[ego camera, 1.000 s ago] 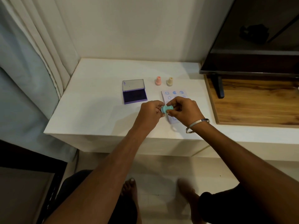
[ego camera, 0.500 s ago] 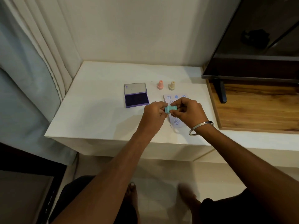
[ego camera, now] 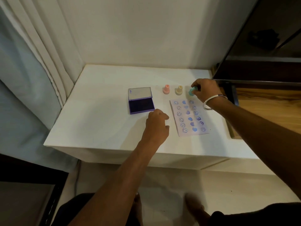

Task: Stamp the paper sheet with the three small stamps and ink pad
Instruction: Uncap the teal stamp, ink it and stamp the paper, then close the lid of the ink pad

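Note:
The paper sheet lies flat on the white table, printed with three columns of blue stamp marks. Behind it stand a pink stamp and a yellow stamp, both upright. My right hand grips the teal stamp just right of the yellow one, at the sheet's far edge, low over the table. The purple ink pad sits open to the left, lid tilted back. My left hand hovers loosely curled between ink pad and sheet, holding nothing.
A dark TV screen stands on a wooden board to the right; its black foot is close behind my right wrist. A curtain hangs at left. The wall runs along the table's back.
My hands have separated. The right hand carried the teal stamp from over the sheet to the back row beside the yellow stamp. The left hand let go and dropped toward the table.

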